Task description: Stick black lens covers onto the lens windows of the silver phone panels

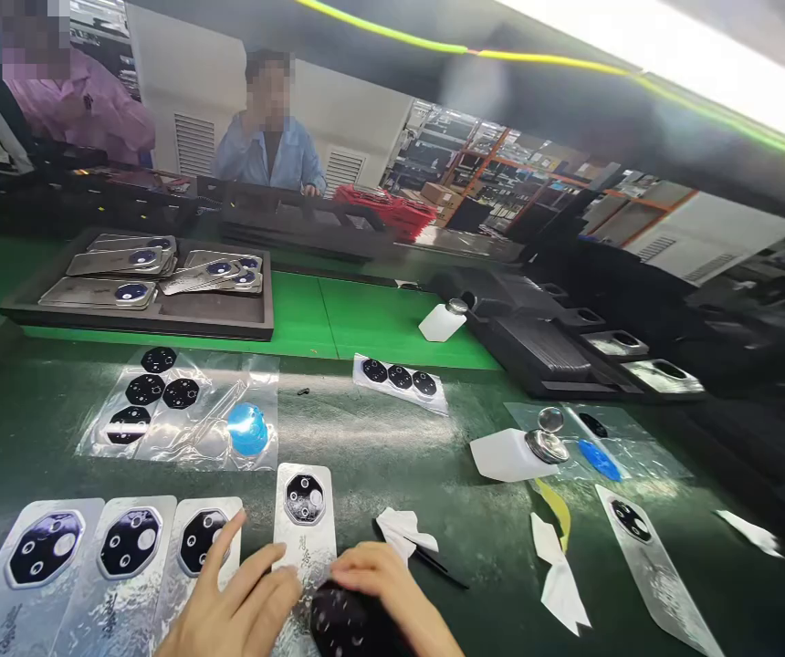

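Note:
A silver phone back panel [305, 538] with a black octagonal camera cover [304, 499] lies in front of me, its lower part partly hidden by my hands. My left hand [238, 593] has its fingers spread, with the fingertips at the panel's left edge. My right hand [389, 584] is curled at the panel's right side, around a black piece with light specks [348, 625]; its kind is unclear. To the left, three similar panels [109, 611] lie side by side, the third partly behind my left hand. A crumpled white wipe [406, 534] and dark tweezers-like tool [437, 566] lie right of my right hand.
Round black pieces [180, 393] lie on clear film at left; three more sit on a strip [399, 377]. White bottles [508, 454] [443, 321], another panel [659, 575] and a wipe [563, 593] are at right. A tray [214, 319] holds panels. People [269, 155] sit opposite.

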The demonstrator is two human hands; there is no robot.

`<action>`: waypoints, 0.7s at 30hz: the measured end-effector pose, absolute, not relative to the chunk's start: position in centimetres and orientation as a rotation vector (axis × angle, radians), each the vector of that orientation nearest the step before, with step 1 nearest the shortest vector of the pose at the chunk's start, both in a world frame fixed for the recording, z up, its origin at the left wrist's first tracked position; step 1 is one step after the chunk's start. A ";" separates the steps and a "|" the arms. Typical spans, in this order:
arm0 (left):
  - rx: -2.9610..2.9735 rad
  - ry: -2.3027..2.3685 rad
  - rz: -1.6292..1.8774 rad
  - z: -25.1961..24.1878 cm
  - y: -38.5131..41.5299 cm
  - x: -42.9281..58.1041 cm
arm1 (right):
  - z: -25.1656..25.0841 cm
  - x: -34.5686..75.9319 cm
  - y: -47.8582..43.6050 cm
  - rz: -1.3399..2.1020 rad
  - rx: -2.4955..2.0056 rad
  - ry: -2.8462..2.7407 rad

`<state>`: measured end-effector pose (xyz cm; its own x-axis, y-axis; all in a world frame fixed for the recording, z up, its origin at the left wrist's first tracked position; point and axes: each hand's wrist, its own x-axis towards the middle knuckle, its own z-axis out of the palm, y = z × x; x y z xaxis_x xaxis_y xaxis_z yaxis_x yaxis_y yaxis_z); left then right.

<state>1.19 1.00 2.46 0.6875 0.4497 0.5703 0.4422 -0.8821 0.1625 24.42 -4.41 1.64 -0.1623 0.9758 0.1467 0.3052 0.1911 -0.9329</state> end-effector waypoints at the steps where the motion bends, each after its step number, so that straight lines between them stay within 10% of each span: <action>1: 2.943 0.737 0.875 2.5 1.2 0.9 | 2.0 24.8 -4.1 1.062 -1.266 -1.523; 21: 3.117 0.573 0.814 0.8 0.0 0.8 | 2.7 24.4 0.6 1.359 -1.100 -0.693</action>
<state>0.80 -0.03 0.82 0.8157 0.2998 0.4948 0.3644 -0.9305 -0.0370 24.39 0.56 2.72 0.1415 0.9694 -0.2006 -0.4067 -0.1278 -0.9046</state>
